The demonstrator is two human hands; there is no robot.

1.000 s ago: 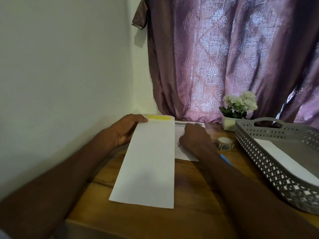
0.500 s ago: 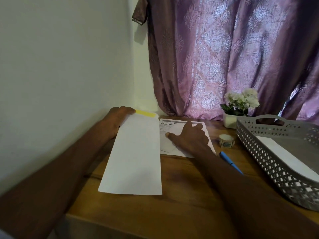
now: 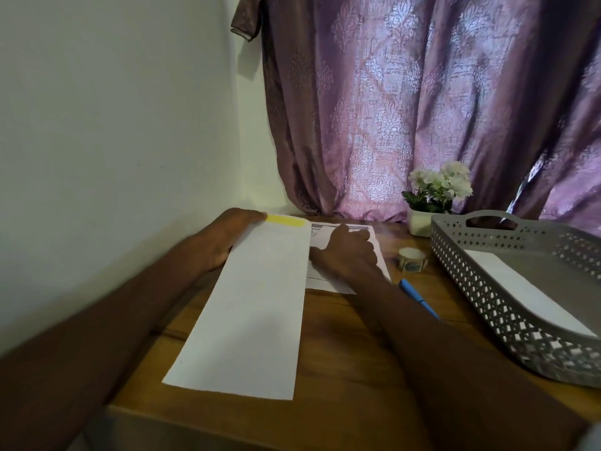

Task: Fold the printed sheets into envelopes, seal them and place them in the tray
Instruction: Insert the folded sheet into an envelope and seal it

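Observation:
A long white envelope (image 3: pixel 250 307) with a yellow strip at its far end is raised off the wooden table, and my left hand (image 3: pixel 224 237) grips its far left edge. To its right lies a printed sheet (image 3: pixel 364 255) flat on the table. My right hand (image 3: pixel 346 252) rests on that sheet with its fingers curled over the paper near the top. A grey perforated tray (image 3: pixel 487 307) stands at the right with one white envelope (image 3: pixel 527 291) lying inside.
A small roll of stickers (image 3: pixel 411 259) and a blue pen (image 3: pixel 419 299) lie between the sheet and the tray. A white pot of white flowers (image 3: pixel 435 203) stands at the back by the purple curtain. A wall closes the left side.
My right hand has curled its fingers on the printed sheet after lying flatter. The envelope in my left hand has shifted slightly; the view has moved a little.

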